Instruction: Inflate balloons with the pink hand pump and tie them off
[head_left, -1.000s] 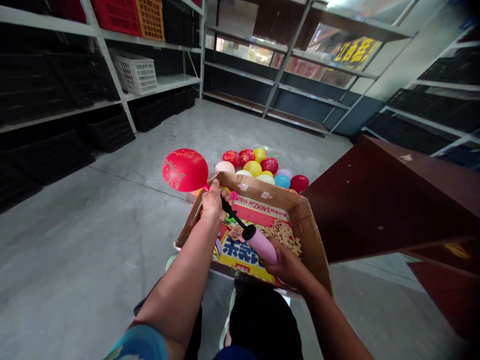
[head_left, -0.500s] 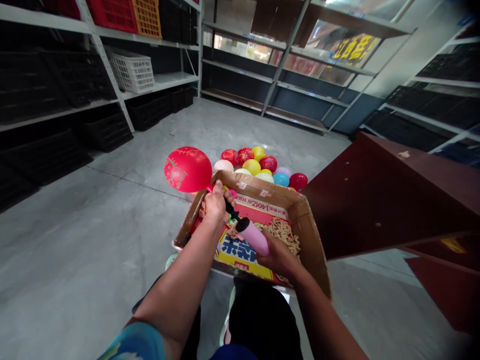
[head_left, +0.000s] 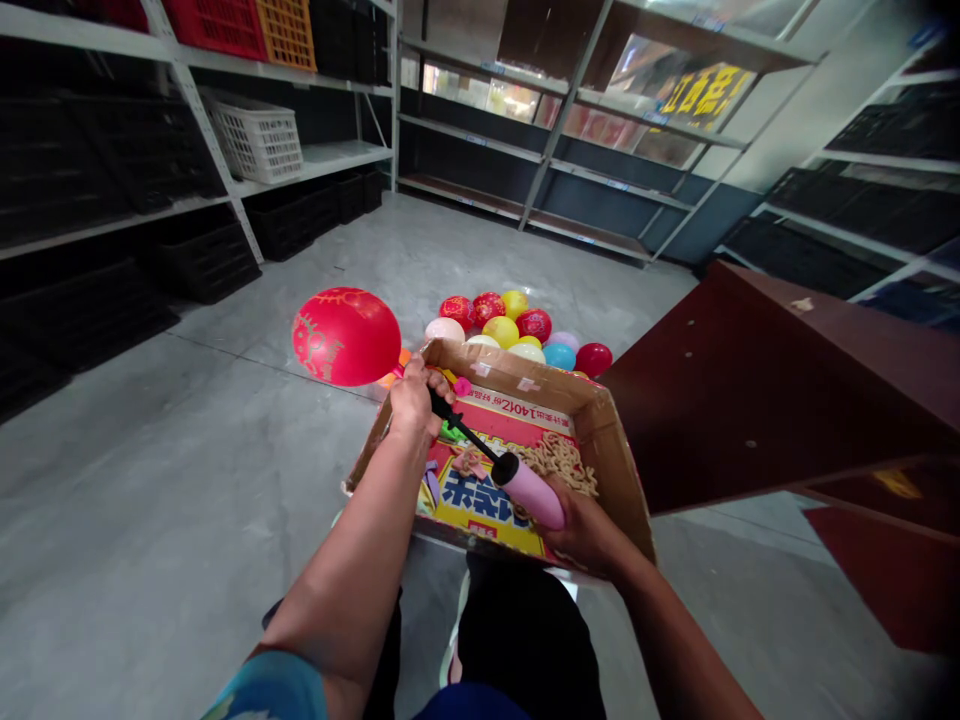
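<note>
Ideally, with fingers closed, your left hand (head_left: 414, 398) seals the neck of the red balloon (head_left: 346, 337) while your right hand (head_left: 581, 525), curled round the pink pump (head_left: 529, 490), strokes straight.

I can read "140亿" upside down inside the box (head_left: 619, 440), but the red balloon's (head_left: 349, 337) and yellow sign's (head_left: 705, 93) writing are unclear.

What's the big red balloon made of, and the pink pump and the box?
The red balloon looks like stretched rubber, with a smooth, soft shine. The pink pump seems to be smooth, even-coloured plastic, though its black rod could be metal. The box looks like cardboard: brown, with pale tape.
</note>
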